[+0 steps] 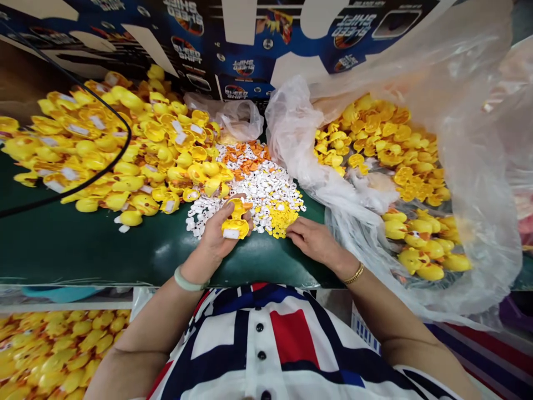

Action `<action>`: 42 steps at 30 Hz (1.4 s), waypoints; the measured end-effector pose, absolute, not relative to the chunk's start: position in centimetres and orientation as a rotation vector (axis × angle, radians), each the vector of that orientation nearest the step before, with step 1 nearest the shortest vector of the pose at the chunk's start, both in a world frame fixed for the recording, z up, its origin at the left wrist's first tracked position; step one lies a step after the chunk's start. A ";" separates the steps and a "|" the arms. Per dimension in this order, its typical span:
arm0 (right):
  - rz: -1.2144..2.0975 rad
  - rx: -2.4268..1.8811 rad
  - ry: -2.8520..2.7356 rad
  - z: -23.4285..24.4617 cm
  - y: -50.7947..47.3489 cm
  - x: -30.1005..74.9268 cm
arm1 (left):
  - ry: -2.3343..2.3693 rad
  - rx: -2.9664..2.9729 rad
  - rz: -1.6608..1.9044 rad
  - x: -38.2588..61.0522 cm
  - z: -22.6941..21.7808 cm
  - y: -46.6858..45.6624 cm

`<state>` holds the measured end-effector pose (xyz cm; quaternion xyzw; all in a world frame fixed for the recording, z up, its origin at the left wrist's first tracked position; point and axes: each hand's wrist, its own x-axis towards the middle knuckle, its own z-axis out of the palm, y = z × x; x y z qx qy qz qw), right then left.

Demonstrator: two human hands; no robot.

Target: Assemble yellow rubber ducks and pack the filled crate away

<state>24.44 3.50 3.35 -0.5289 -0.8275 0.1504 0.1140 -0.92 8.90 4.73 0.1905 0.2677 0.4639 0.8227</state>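
Note:
My left hand (219, 233) is closed around a yellow toy duck (235, 219), held just above the green table (83, 244). A white piece shows at the duck's underside. My right hand (313, 239) rests on the table with its fingertips pinched at the edge of a small heap of yellow parts (283, 218). What the fingertips hold is too small to make out. Behind the hands lies a spread of small white parts (266, 189) and orange parts (246, 158).
A big pile of yellow ducks (116, 144) covers the left of the table. A clear plastic bag (458, 166) at the right holds more ducks (387, 144). A blue printed cardboard wall (250, 44) stands behind. A black cable (120, 150) crosses the left pile. More ducks (54, 350) lie below at left.

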 end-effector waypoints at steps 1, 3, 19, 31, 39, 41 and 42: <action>0.436 -1.543 -2.459 3.3 3.1 24.0 | 0.582 0.389 0.994 -0.6 4.7 9.0; 0.397 -1.561 -2.516 3.2 2.5 23.3 | 0.620 0.354 1.008 0.1 4.7 9.1; -0.004 -1.116 -2.337 3.7 3.1 21.0 | 0.791 0.322 1.081 4.2 4.1 8.7; -0.025 -1.039 -2.372 1.4 2.7 19.8 | 0.880 0.208 1.084 4.8 4.2 8.0; 0.602 -1.334 -2.036 4.2 4.8 21.3 | 0.793 0.326 1.093 4.5 3.7 7.8; 0.432 -1.501 -1.938 5.9 7.5 24.9 | 0.790 0.338 1.044 4.2 3.7 7.8; 0.260 -1.625 -1.858 6.7 9.2 27.1 | 0.788 0.340 1.025 4.0 3.7 7.9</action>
